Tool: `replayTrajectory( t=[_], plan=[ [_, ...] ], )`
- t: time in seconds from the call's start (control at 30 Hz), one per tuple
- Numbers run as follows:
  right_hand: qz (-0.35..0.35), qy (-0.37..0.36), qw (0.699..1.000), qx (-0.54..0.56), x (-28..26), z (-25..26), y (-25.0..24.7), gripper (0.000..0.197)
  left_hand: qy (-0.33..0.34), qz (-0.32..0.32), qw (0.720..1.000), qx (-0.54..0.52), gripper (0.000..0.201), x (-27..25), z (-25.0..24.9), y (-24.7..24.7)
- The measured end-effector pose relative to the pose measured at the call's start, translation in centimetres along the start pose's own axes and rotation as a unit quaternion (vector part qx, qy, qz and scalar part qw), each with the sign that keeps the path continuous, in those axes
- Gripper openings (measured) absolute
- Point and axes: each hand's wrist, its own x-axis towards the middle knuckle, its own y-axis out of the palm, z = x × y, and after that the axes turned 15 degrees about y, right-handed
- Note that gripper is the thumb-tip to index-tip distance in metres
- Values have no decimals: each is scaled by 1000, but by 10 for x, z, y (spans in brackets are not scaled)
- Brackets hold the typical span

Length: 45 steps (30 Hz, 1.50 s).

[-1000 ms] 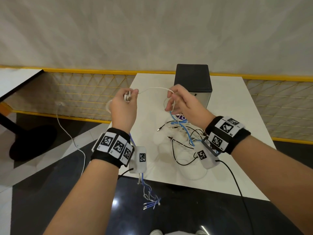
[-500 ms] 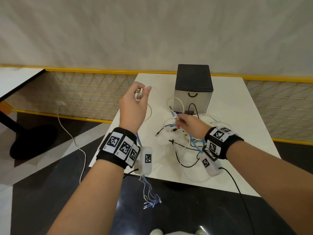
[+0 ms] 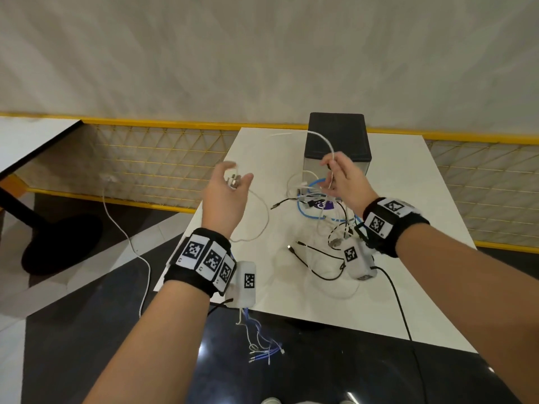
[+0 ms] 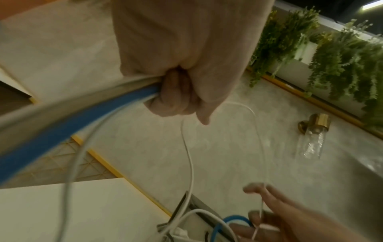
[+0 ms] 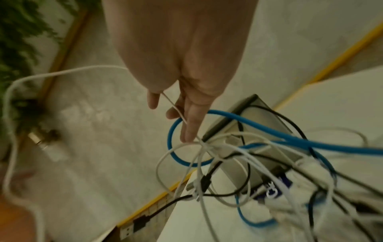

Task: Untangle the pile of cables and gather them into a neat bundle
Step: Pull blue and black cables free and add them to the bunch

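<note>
A tangled pile of white, black and blue cables (image 3: 318, 217) lies on the white table (image 3: 408, 199). My left hand (image 3: 234, 176) is raised left of the pile; in the left wrist view its fingers (image 4: 176, 98) curl round a blue cable (image 4: 82, 117) and white cables. My right hand (image 3: 329, 173) hovers above the pile and pinches a thin white cable (image 3: 323, 141) that arcs up in front of the black box. In the right wrist view that thin white cable (image 5: 174, 106) runs between the fingers (image 5: 186, 127) down into the tangle (image 5: 248, 163).
A black-topped box (image 3: 337, 132) stands at the table's far side, right behind the pile. Cable ends (image 3: 262, 351) dangle below my left wrist over the dark floor. A white cord (image 3: 122, 228) trails on the floor to the left. A yellow mesh railing (image 3: 145, 158) runs behind.
My right hand has risen from the pile, lifting the thin white cable into a tall arc. My left hand stays raised, still holding its cables.
</note>
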Motion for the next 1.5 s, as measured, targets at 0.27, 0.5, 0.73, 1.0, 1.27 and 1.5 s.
replayTrajectory(
  t=[0.27, 0.5, 0.73, 1.0, 1.27, 1.5],
  plan=[
    [106, -99, 959, -243, -14, 17, 17, 27, 209, 98, 972, 40, 98, -14, -28, 44],
    [45, -67, 944, -321, -7, 13, 16, 33, 190, 14, 981, 27, 105, -12, -28, 56],
    [13, -2, 944, -328, 3, 12, 8, 32, 172, 51, 981, 72, 86, 1, -23, 67],
    [108, -69, 959, -253, 2, -8, 1, 12, 165, 203, 951, 166, 33, 22, -12, 74],
    [79, -25, 928, -362, 31, -46, -3, 17, 186, 16, 979, 81, 29, 18, -17, 63],
    [56, 49, 903, -422, 44, -63, -18, 37, 151, -69, 986, 26, 31, 27, -28, 38]
  ],
)
